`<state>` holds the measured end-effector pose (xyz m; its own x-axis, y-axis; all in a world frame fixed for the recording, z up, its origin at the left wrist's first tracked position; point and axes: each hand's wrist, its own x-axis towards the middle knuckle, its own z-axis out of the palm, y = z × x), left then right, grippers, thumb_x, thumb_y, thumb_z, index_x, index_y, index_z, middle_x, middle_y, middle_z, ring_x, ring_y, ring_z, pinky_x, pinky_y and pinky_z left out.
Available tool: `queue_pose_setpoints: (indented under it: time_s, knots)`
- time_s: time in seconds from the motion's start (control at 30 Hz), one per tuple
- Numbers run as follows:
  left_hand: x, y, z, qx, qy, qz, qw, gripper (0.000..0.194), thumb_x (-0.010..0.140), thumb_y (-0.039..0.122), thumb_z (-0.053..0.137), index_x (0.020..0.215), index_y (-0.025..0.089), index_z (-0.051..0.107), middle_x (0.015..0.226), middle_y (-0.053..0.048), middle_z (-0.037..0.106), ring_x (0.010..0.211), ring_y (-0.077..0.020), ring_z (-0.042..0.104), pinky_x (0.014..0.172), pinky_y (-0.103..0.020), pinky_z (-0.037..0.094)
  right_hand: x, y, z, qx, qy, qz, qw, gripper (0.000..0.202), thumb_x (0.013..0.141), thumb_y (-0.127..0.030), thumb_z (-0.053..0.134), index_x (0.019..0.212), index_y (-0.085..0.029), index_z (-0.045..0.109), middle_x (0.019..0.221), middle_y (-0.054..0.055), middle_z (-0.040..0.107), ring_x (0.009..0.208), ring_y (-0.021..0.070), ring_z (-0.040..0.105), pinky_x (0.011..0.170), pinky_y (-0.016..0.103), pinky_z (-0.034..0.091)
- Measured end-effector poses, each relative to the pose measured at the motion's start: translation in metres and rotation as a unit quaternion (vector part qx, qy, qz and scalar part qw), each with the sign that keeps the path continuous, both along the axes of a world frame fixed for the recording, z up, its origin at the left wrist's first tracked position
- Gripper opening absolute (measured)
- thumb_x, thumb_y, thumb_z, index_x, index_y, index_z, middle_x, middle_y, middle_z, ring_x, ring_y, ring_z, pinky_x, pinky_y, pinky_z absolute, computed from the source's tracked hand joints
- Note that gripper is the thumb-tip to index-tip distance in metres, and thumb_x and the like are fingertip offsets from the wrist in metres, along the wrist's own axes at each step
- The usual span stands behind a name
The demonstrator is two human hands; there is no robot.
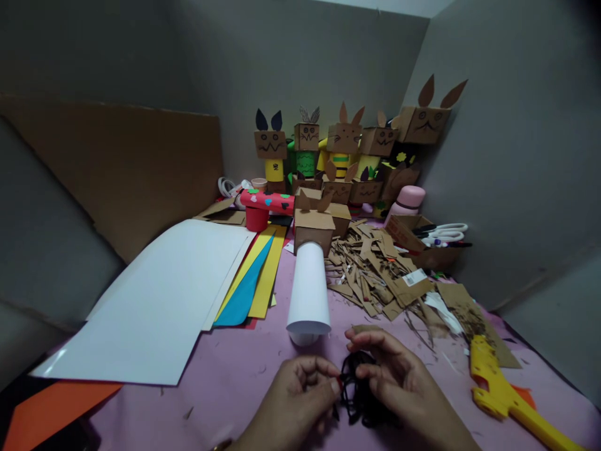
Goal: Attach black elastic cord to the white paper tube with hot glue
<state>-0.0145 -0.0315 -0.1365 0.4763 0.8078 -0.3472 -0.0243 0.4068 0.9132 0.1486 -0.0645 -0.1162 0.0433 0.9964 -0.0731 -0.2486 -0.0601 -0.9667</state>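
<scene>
A loose tangle of black strands (359, 388) lies between my two hands at the front of the table. My left hand (307, 391) pinches its left side, with a small bit of red at the fingertips. My right hand (394, 376) curls round the tangle from the right, thumb and fingers against the strands. Just beyond my hands, a white paper tube (308, 291) lies with its far end against a cardboard box head (314, 225) that has brown ears.
White sheets (154, 300) and coloured paper (248, 288) lie left. Cardboard scraps (370, 266) are heaped right, near a yellow glue gun (491, 376). Box-headed figures (345, 138) stand behind, beside a pink bottle (408, 200) and a box of scissors (422, 241).
</scene>
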Motion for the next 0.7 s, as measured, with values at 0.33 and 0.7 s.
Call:
queue_pose_setpoints:
  time_s: [0.33, 0.7]
  knots:
    - [-0.0003, -0.0009, 0.0004, -0.009, -0.004, 0.007, 1.000, 0.028, 0.068, 0.037, 0.065, 0.079, 0.015, 0.054, 0.046, 0.009, 0.048, 0.036, -0.0041, 0.038, 0.037, -0.018, 0.028, 0.0002, -0.0001, -0.0012, -0.007, -0.016, 0.014, 1.000, 0.029, 0.067, -0.016, 0.069, 0.094, -0.024, 0.066, 0.098, 0.003, 0.059, 0.083, 0.0147, 0.058, 0.062, 0.021, 0.046]
    - [0.0006, -0.0012, -0.0029, -0.008, -0.014, 0.003, 1.000, 0.025, 0.069, 0.036, 0.065, 0.078, 0.015, 0.054, 0.045, 0.009, 0.047, 0.035, -0.0036, 0.037, 0.036, -0.018, 0.028, -0.0051, 0.0006, 0.0040, -0.041, 0.014, 0.033, 0.999, 0.031, 0.064, -0.028, 0.076, 0.091, -0.018, 0.062, 0.065, -0.004, 0.056, 0.051, 0.0057, 0.044, 0.048, 0.018, 0.035]
